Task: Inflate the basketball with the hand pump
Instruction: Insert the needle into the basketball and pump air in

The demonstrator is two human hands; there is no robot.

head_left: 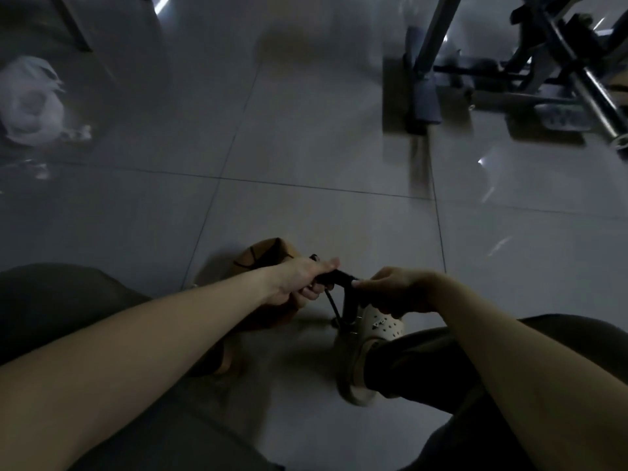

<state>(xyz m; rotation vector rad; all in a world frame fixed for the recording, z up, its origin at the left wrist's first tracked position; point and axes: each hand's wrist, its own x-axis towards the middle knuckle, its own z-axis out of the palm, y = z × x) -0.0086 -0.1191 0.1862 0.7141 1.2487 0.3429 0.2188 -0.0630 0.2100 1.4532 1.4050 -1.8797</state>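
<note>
The left hand (299, 280) and right hand (397, 290) each grip one end of the black T-handle (339, 277). The hand pump's barrel (348, 305) stands upright directly below, so the stroke runs straight down. The basketball (261, 256) lies on the floor (306, 147), just beyond the left hand.

The floor (306, 130) is pale tile, glossy and smooth, mirroring light near its far right corner, where a frame (586, 92) of shiny metal tubes stands. A thin, crinkled white plastic bag (27, 100) lies at the left edge. The basketball (263, 255) looks matt brown, the pump handle (339, 277) matt black plastic, the clog (384, 322) dull cream and perforated, and the trousers (424, 362) dark cloth.
</note>
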